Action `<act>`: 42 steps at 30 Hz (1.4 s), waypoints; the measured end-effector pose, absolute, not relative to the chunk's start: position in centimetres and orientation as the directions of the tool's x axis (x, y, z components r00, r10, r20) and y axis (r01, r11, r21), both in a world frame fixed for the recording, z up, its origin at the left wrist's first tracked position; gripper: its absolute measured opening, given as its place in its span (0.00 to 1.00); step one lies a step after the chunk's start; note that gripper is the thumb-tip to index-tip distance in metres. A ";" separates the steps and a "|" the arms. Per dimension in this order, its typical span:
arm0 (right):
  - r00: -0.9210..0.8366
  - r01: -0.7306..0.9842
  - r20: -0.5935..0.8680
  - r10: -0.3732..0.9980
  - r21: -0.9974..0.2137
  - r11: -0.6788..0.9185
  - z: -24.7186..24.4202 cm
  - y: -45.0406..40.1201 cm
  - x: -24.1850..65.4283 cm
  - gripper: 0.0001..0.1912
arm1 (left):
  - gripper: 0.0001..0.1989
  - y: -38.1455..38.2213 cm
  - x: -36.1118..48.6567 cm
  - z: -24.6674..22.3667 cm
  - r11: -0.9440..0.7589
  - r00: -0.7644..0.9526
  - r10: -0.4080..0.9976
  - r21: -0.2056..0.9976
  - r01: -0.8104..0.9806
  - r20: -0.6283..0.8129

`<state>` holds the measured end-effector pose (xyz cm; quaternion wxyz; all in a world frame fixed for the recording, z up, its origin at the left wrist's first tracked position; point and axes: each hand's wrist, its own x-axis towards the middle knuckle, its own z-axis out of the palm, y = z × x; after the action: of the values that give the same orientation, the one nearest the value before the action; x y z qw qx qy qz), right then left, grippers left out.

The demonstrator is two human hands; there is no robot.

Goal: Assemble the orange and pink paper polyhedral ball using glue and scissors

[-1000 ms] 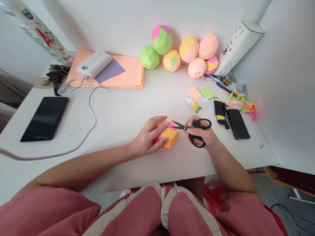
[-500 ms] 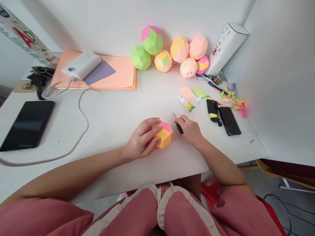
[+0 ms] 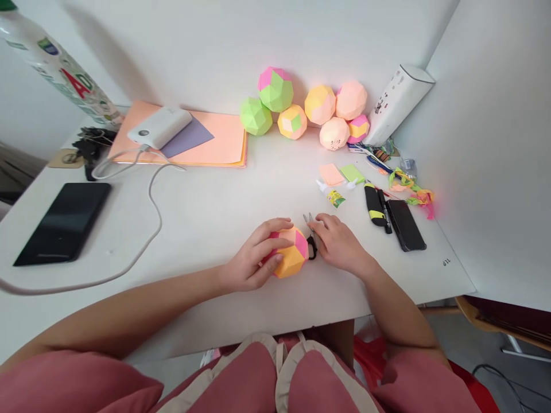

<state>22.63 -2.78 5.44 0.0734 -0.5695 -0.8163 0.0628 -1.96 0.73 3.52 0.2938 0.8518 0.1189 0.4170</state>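
Note:
My left hand (image 3: 253, 257) is wrapped round the left side of a faceted paper ball (image 3: 293, 261) in yellow, pink and peach. Its fingers lie over the top and the thumb presses low on the front. Just right of the ball is a small pair of scissors (image 3: 311, 248) with black handles, blades pointing away from me and slightly apart. My right hand (image 3: 338, 241) has its fingers closed at the middle of the scissors, the handle loop showing outside the hand. A glue bottle (image 3: 334, 198) lies beyond that hand.
Several finished paper balls (image 3: 275, 92) are stacked against the back wall. Sticky-note pads (image 3: 331, 175), a box cutter (image 3: 374, 205), a marker (image 3: 384, 211) and a phone (image 3: 406, 225) lie right. A tablet (image 3: 64, 223), power bank (image 3: 160, 127) and cable (image 3: 155, 201) occupy the left.
My right hand has shifted its grip from the scissors' handles toward their middle, and the scissors now lie closer beside the ball. The ball has turned slightly in my left hand. The view tilted up.

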 end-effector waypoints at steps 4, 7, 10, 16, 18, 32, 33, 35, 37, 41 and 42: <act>-0.281 0.740 0.407 0.869 -0.485 0.467 6.0 -3.1 22.2 0.14 | 0.10 0.7 -2.0 3.6 -0.732 0.645 0.492 0.679 -0.058 0.585; -0.331 0.481 0.422 0.844 -0.694 0.536 5.5 -3.4 21.0 0.17 | 0.09 0.9 -1.9 3.5 -0.717 0.631 0.498 0.692 -0.087 0.595; -0.404 0.309 0.410 0.818 -0.780 0.544 4.5 -3.6 20.0 0.17 | 0.11 1.0 -1.7 3.3 -0.729 0.604 0.511 0.681 -0.073 0.612; -0.321 0.159 0.363 0.875 -0.890 0.427 3.6 -4.1 19.0 0.10 | 0.09 0.6 -1.5 3.4 -0.683 0.594 0.557 0.727 -0.069 0.580; -0.301 0.130 0.345 0.889 -0.909 0.397 3.7 -4.2 18.8 0.09 | 0.08 0.3 -1.5 3.5 -0.667 0.590 0.573 0.742 -0.069 0.569; -0.326 0.218 0.497 0.804 -0.788 0.576 3.8 -4.6 18.4 0.24 | 0.02 0.3 -1.8 3.3 -0.652 0.575 0.587 0.754 -0.082 0.570; -0.341 0.242 0.515 0.787 -0.760 0.603 3.7 -4.5 18.5 0.27 | 0.03 0.8 -1.9 3.1 -0.668 0.583 0.551 0.734 -0.120 0.597; -0.378 0.295 0.541 0.751 -0.699 0.651 3.6 -4.1 18.8 0.32 | 0.04 2.1 -2.0 2.7 -0.671 0.604 0.490 0.714 -0.200 0.629; -0.417 0.345 0.537 0.733 -0.652 0.675 3.4 -3.8 19.0 0.36 | 0.06 3.0 -2.2 2.4 -0.644 0.618 0.480 0.728 -0.234 0.623; -0.435 0.434 0.519 0.736 -0.595 0.676 3.1 -3.8 18.9 0.37 | 0.08 3.6 -2.4 1.8 -0.691 0.578 0.504 0.701 -0.176 0.642; -0.423 0.463 0.524 0.739 -0.577 0.673 3.2 -3.8 18.8 0.36 | 0.08 3.6 -2.4 1.8 -0.727 0.545 0.512 0.673 -0.137 0.664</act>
<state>18.85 -3.84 3.15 0.3946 -0.3641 -0.8252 0.1753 -2.42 3.58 1.79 0.3509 0.8059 0.1165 0.4625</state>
